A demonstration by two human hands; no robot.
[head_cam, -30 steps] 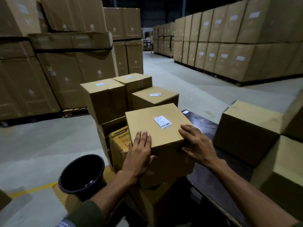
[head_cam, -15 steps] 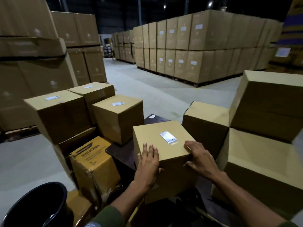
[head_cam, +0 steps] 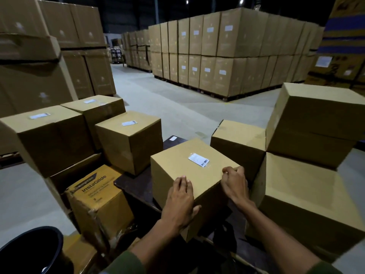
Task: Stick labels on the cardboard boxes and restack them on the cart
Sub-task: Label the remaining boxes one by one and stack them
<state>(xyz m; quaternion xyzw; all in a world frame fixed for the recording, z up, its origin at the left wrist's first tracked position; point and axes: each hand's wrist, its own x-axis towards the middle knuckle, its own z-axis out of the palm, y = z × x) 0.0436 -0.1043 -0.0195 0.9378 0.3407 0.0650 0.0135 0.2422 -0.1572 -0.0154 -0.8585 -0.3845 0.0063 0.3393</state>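
Left hand [head_cam: 180, 202] lies flat over the near corner of the labelled box [head_cam: 183, 175], fingers straight; right hand [head_cam: 235, 184] curls its fingers over the box's right top edge. Box sits on the dark cart deck [head_cam: 138, 184], white label [head_cam: 198, 159] on top. Beyond: labelled boxes [head_cam: 128, 139] left, unlabelled boxes [head_cam: 237, 141] right.

Only 1 view is given, a wide-angle camera worn on the person's head. It looks forward and down from above both forearms, close to the labelled cardboard box [head_cam: 189, 171] on the dark cart deck [head_cam: 138, 184], which fills the lower middle. Further off, the frame takes in the concrete floor [head_cam: 177, 107] and the palletised carton stacks [head_cam: 227, 54] beyond. Straight edges bow toward the frame's borders.
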